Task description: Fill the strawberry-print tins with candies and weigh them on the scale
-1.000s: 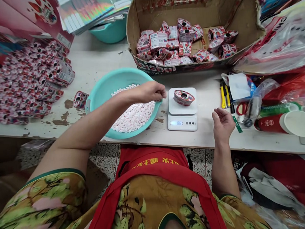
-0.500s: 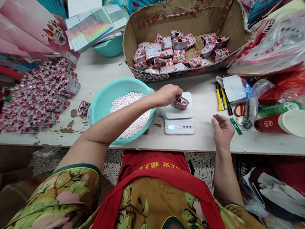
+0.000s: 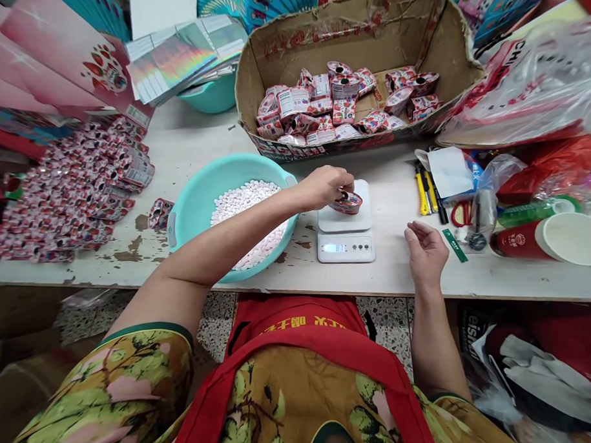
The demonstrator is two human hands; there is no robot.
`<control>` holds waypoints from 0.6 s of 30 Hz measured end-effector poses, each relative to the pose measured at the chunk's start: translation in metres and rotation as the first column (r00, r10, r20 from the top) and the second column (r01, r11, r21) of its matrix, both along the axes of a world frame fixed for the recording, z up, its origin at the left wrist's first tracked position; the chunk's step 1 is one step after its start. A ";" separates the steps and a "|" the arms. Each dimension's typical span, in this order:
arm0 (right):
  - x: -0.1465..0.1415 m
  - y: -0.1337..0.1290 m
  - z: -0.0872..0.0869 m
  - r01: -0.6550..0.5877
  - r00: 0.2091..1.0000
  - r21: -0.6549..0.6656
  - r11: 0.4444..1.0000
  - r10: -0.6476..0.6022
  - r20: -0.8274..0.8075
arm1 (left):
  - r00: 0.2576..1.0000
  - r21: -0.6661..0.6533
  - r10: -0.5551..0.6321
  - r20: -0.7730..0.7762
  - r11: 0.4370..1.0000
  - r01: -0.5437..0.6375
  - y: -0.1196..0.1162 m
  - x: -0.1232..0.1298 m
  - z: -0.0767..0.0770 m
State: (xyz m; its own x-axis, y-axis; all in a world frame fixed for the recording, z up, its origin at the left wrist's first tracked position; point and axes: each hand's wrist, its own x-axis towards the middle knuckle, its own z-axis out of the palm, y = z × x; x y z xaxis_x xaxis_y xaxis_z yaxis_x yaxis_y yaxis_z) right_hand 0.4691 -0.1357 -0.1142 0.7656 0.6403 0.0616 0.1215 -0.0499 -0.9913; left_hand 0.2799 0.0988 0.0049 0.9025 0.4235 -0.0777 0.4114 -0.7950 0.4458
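My left hand (image 3: 326, 187) reaches across the turquoise basin (image 3: 195, 179) to the white digital scale (image 3: 346, 233). Its fingers are pinched together over the opening of a pink and red packet (image 3: 349, 203) on the scale's platform; whatever is between the fingertips is too small to make out. The scale's display is lit. Small pale pink candies (image 3: 242, 200) lie in the basin under my left forearm. My right hand (image 3: 427, 252) rests at the table's front edge, right of the scale, fingers loosely curled and apart, holding nothing.
A cardboard box (image 3: 301, 47) with several packets stands behind the scale. Many packets (image 3: 73, 194) are heaped at the left, with a single one (image 3: 160, 213) beside the basin. Cutters (image 3: 425, 190), red scissors (image 3: 461, 214) and a red cup (image 3: 518, 239) lie at the right.
My left hand stays over the packet, its fingers slightly shifted. The scale's display digits have changed. The whole view has shifted slightly; my right hand remains loosely curled.
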 end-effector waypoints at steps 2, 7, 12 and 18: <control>0.000 0.000 0.001 0.003 1.000 0.001 1.000 -0.003 -0.004 | 1.000 0.007 0.000 0.029 1.000 0.000 0.001 -0.001 0.002; 0.001 -0.003 0.000 0.014 1.000 -0.020 1.000 -0.014 -0.002 | 0.989 0.101 0.141 -0.044 0.985 -0.136 -0.006 -0.005 0.013; 0.004 0.018 0.016 -0.011 0.995 -0.021 1.000 0.013 0.098 | 0.944 0.232 0.050 -0.325 0.972 0.028 -0.025 -0.007 -0.001; 0.003 0.116 0.101 -0.179 0.844 0.106 0.978 0.098 0.527 | 0.934 0.377 0.328 -0.141 0.890 -0.255 -0.006 -0.054 0.036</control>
